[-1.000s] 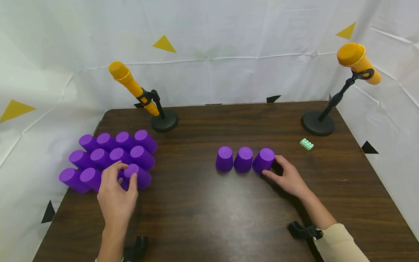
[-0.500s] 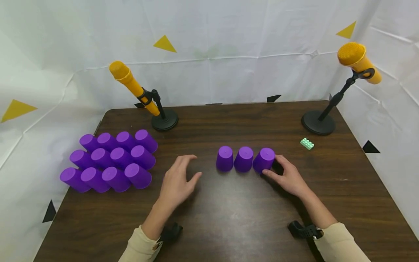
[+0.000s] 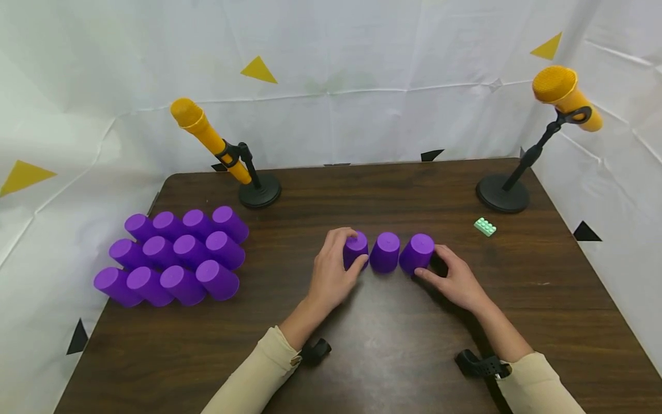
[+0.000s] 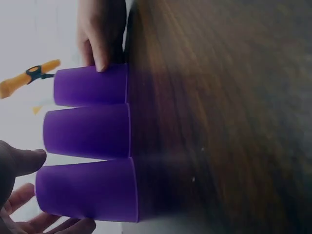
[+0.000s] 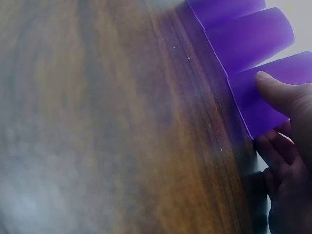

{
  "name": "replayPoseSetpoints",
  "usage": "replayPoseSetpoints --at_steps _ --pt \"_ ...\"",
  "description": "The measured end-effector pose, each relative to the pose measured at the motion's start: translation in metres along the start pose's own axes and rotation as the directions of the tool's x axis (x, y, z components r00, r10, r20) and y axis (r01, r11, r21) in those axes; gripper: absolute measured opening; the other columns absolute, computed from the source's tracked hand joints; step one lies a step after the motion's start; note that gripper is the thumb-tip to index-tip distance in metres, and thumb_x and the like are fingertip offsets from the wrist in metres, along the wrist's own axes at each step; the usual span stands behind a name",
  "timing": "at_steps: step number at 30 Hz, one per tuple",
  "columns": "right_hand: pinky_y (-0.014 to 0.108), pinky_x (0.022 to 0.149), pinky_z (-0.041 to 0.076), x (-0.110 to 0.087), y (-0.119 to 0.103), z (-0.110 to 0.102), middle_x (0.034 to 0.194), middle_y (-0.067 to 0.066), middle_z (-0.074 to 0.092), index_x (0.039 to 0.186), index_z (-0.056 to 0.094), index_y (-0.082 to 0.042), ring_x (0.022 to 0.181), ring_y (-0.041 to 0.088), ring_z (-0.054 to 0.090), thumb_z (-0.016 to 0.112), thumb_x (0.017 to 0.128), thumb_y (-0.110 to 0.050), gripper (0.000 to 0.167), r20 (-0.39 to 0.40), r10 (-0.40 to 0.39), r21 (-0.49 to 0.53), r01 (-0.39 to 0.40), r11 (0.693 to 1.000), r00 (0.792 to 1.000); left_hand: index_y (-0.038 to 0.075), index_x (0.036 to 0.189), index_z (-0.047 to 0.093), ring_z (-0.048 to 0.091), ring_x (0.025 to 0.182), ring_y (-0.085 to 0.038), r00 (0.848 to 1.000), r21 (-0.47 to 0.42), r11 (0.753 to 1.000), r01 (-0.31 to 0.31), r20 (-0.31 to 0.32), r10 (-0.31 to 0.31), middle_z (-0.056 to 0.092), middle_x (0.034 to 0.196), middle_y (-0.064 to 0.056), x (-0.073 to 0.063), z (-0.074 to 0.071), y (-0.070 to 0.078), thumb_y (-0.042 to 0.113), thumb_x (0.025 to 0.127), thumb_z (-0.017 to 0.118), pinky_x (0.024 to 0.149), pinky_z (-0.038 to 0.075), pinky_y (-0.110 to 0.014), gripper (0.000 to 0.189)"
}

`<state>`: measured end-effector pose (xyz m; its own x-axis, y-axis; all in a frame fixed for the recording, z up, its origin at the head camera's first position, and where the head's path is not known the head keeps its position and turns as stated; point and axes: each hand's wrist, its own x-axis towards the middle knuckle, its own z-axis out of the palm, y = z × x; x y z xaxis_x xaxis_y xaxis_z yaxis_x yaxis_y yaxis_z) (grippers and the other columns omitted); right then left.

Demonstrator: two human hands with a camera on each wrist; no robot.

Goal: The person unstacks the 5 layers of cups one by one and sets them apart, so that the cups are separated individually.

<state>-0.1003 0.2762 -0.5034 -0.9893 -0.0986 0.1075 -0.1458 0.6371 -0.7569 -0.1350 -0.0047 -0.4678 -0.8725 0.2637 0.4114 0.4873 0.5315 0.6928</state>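
Three purple cups stand upside down in a short row at the table's centre. Around the leftmost cup (image 3: 355, 250) my left hand (image 3: 333, 270) is curved, thumb and fingers spread. In the left wrist view its fingertips (image 4: 87, 224) are right at the side of that cup (image 4: 87, 191), while the thumb (image 4: 28, 162) is off its surface. My right hand (image 3: 455, 278) holds the rightmost cup (image 3: 416, 253), thumb (image 5: 273, 90) on one side, fingers on the other. Between them is the middle cup (image 3: 385, 253), touched by neither hand.
On the left, several more upside-down purple cups (image 3: 181, 253) stand in three rows. Two yellow microphones (image 3: 204, 135) on black stands (image 3: 503, 194) are at the back. A mint toy brick (image 3: 485, 226) lies on the brown table (image 3: 393, 345), right of the short row.
My left hand has left the cups on the left and moved right to the leftmost cup of the short row. My right hand keeps its place on the rightmost cup.
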Motion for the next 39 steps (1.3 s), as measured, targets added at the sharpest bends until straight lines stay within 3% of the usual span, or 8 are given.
replayPoseSetpoints --at_steps 10,15,20,23,26,29,33,39 --pt "0.059 0.106 0.032 0.000 0.003 0.001 0.128 0.019 0.057 0.132 0.053 -0.001 0.127 0.039 0.048 0.077 0.086 -0.026 0.057 -0.017 -0.011 0.005 0.011 1.000 1.000 0.014 0.109 0.065 0.062 0.104 -0.015 0.996 -0.020 0.998 -0.054 -0.075 0.052 0.063 0.118 -0.001 0.003 0.005 -0.011 0.013 0.082 0.080 0.085 0.052 -0.036 0.031" --pt "0.061 0.106 0.031 0.001 0.001 0.000 0.128 0.020 0.057 0.133 0.053 -0.001 0.127 0.040 0.047 0.076 0.087 -0.027 0.058 -0.006 -0.009 0.009 0.009 1.000 1.000 0.014 0.105 0.068 0.062 0.099 -0.014 0.994 -0.024 0.998 -0.058 -0.091 0.056 0.065 0.115 0.000 0.001 -0.010 -0.017 0.012 0.081 0.081 0.079 0.052 -0.036 0.028" --pt "0.061 0.106 0.031 0.001 0.001 0.000 0.129 0.020 0.056 0.134 0.052 -0.001 0.128 0.040 0.046 0.076 0.088 -0.028 0.059 0.001 -0.009 0.008 0.009 1.000 1.000 0.013 0.104 0.068 0.063 0.104 -0.018 0.990 0.009 1.000 0.011 -0.142 -0.010 0.066 0.116 -0.003 0.001 -0.036 -0.032 0.011 0.082 0.081 0.082 0.053 -0.039 0.026" --pt "0.061 0.106 0.031 0.001 0.001 0.000 0.130 0.020 0.056 0.134 0.052 -0.001 0.128 0.040 0.046 0.075 0.088 -0.028 0.059 0.000 -0.012 0.007 0.012 1.000 1.000 0.013 0.104 0.068 0.063 0.104 -0.019 0.972 0.035 0.995 0.090 -0.220 -0.081 0.065 0.116 -0.003 0.004 -0.055 -0.048 0.009 0.082 0.080 0.082 0.053 -0.039 0.026" --pt "0.061 0.106 0.031 0.001 0.002 0.000 0.130 0.020 0.056 0.134 0.052 -0.001 0.128 0.040 0.046 0.076 0.088 -0.028 0.058 -0.003 -0.015 0.006 0.015 1.000 1.000 0.012 0.104 0.068 0.062 0.094 -0.023 0.936 0.052 0.983 0.173 -0.319 -0.148 0.065 0.112 -0.004 0.011 -0.073 -0.065 0.008 0.082 0.080 0.077 0.051 -0.039 0.025" --pt "0.060 0.106 0.031 0.001 0.003 0.000 0.129 0.019 0.057 0.134 0.053 -0.002 0.128 0.039 0.047 0.076 0.087 -0.027 0.058 -0.006 -0.015 0.004 0.015 1.000 1.000 0.011 0.105 0.067 0.061 0.095 -0.027 0.900 0.079 0.969 0.233 -0.395 -0.184 0.065 0.110 -0.007 0.019 -0.086 -0.078 0.010 0.083 0.079 0.080 0.049 -0.045 0.025" --pt "0.060 0.106 0.032 0.001 0.003 0.001 0.128 0.019 0.057 0.133 0.053 -0.001 0.127 0.040 0.048 0.076 0.087 -0.027 0.057 -0.013 -0.020 0.004 0.020 1.000 1.000 0.012 0.109 0.065 0.060 0.107 -0.031 0.878 0.117 0.947 0.298 -0.424 -0.224 0.064 0.113 -0.009 0.028 -0.094 -0.090 0.013 0.085 0.076 0.089 0.047 -0.052 0.026" --pt "0.060 0.106 0.032 0.001 0.003 0.001 0.127 0.019 0.057 0.133 0.054 -0.001 0.126 0.039 0.048 0.077 0.086 -0.026 0.057 -0.015 -0.022 0.007 0.022 1.000 1.000 0.013 0.113 0.063 0.058 0.111 -0.034 0.859 0.124 0.921 0.370 -0.423 -0.288 0.061 0.119 -0.011 0.034 -0.096 -0.099 0.011 0.087 0.073 0.089 0.046 -0.054 0.028"
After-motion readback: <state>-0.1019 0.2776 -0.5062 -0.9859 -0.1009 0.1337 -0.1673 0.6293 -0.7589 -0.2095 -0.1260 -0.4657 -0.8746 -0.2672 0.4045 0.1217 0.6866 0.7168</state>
